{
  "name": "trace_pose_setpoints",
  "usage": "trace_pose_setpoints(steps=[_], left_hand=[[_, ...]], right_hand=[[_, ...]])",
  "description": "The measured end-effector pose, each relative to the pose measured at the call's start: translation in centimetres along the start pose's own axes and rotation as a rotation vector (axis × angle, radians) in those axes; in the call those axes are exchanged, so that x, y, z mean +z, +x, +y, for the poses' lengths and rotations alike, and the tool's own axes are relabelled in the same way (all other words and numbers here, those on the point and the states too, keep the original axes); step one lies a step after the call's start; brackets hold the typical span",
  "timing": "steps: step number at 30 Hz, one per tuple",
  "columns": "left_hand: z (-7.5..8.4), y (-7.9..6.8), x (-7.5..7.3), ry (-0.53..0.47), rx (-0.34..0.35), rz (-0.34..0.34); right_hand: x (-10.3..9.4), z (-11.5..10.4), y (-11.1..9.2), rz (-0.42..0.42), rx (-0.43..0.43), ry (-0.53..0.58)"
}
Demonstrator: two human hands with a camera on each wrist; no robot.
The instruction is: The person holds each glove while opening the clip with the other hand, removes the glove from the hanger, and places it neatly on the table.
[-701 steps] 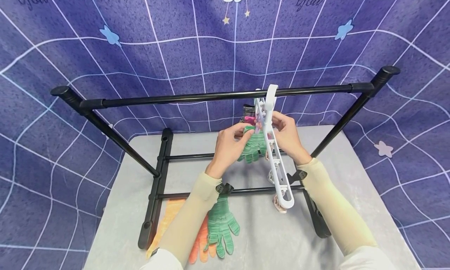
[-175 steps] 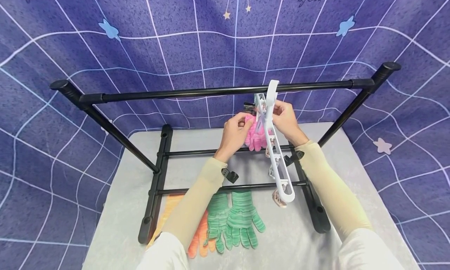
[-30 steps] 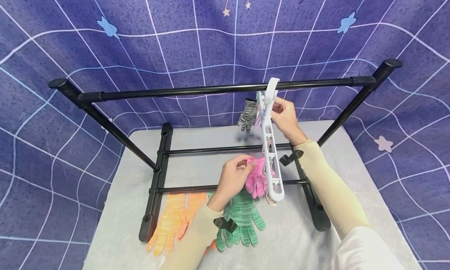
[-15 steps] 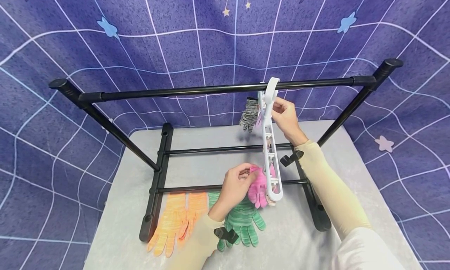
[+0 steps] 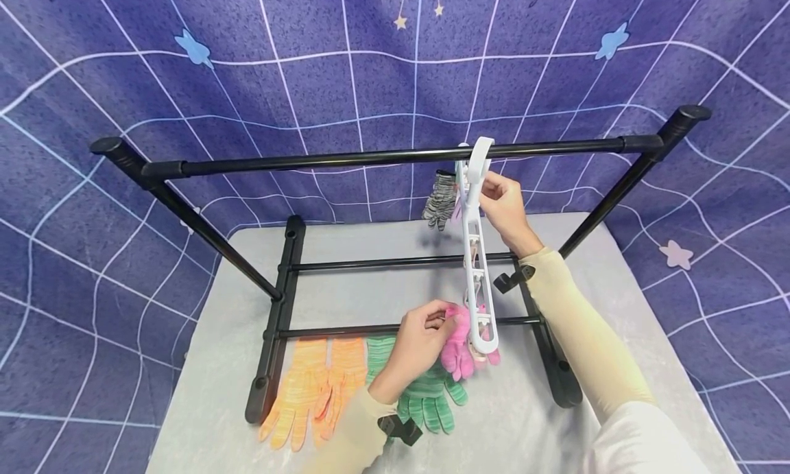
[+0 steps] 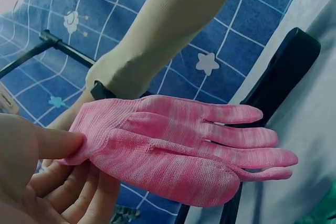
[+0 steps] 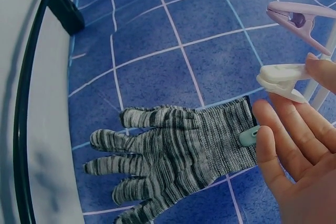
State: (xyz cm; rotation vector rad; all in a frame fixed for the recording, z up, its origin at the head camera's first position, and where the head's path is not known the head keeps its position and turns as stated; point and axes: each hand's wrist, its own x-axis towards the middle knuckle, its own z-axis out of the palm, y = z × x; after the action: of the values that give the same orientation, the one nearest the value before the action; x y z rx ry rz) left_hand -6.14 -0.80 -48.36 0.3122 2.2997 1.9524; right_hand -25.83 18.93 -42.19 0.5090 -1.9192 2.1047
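Observation:
In the head view my left hand (image 5: pixel 420 344) pinches a pink knitted glove (image 5: pixel 457 350) by its cuff, low beside the near end of a white clip hanger (image 5: pixel 468 275). The left wrist view shows thumb and fingers on the cuff, with the glove's fingers (image 6: pixel 241 140) pointing away. My right hand (image 5: pixel 506 206) is up at the hanger's far part. Seen from the right wrist, its thumb and fingers pinch a white clothespin (image 7: pixel 283 74). Below that, a black-and-white striped glove (image 7: pixel 178 150) hangs by its cuff from a green clothespin (image 7: pixel 249 137).
A black rack bar (image 5: pixel 321 160) carries the hanger by its hook. Two orange gloves (image 5: pixel 302 385) and green gloves (image 5: pixel 432 398) lie on the grey table (image 5: pixel 524 426) in front. Black rack feet (image 5: pixel 274 323) stand at both sides. A purple clothespin (image 7: pixel 299 17) is above the white one.
A green glove was at the hanger first, later the pink glove; green ones now lie on the table. My left hand has brought the pink glove down toward me. The right hand stays at the hanger.

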Motion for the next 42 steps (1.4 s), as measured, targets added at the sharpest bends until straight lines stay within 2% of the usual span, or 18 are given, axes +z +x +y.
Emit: trace_pose_setpoints(steps=[7,21,28,33,36,42], left_hand=[[0.6,-1.0,0.4,-0.026,-0.042,-0.026],[1.1,-2.5,1.5,0.023,0.012,-0.056],[0.9,-2.8,1.7,0.011,0.083,-0.079],[0.7,-2.9,1.7,0.011,0.07,-0.083],[0.5,-3.0,1.7,0.013,0.054,-0.088],[0.5,-3.2,1.8,0.001,0.035,-0.103]], right_hand=[[-0.1,0.0,0.0,0.007,0.011,0.032],[-0.1,-0.2,-0.3,-0.011,0.007,0.07],[-0.5,-0.1,-0.3,-0.007,0.025,0.03],[-1.0,0.2,-0.4,0.005,0.027,-0.045],[-1.4,0.3,-0.4,0.045,-0.006,-0.086],[-2.0,0.4,0.4,0.195,-0.084,-0.133]])
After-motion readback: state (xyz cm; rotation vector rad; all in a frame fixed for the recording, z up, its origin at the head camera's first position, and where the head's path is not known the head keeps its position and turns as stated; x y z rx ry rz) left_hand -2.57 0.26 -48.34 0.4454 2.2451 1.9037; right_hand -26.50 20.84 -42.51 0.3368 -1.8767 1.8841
